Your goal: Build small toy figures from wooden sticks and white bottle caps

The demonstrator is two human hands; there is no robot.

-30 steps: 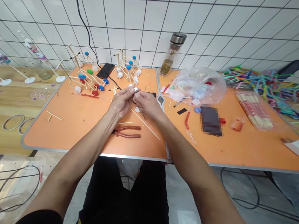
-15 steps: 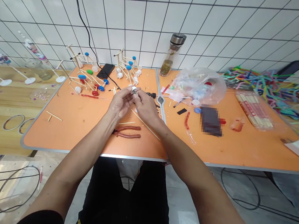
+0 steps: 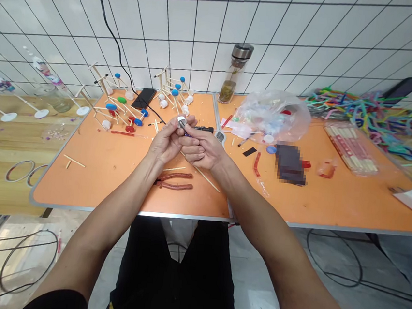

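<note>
My left hand (image 3: 166,142) pinches a small white plastic bottle cap (image 3: 181,121) between its fingertips. My right hand (image 3: 203,150) sits against it, its fingers closed on a thin dark blue item (image 3: 188,134), partly hidden by the fingers, right below the cap. Behind the hands, a black-handled tool (image 3: 203,128) lies on the orange table (image 3: 115,184). Red-handled pliers (image 3: 173,181) lie just below my wrists, and a long wooden stick (image 3: 207,179) runs under my right hand.
Stick-and-cap models (image 3: 117,109) stand at the table's far left, by a black phone (image 3: 144,98). A plastic bag of parts (image 3: 273,116), a glass flask (image 3: 233,74) and a heap of coloured pipe cleaners (image 3: 363,111) lie to the right. A pixelated dark object (image 3: 289,164) rests there too.
The white cap now tilts up in my left fingertips, and my right hand has dropped slightly and turned, bringing the dark blue item into view below the cap.
</note>
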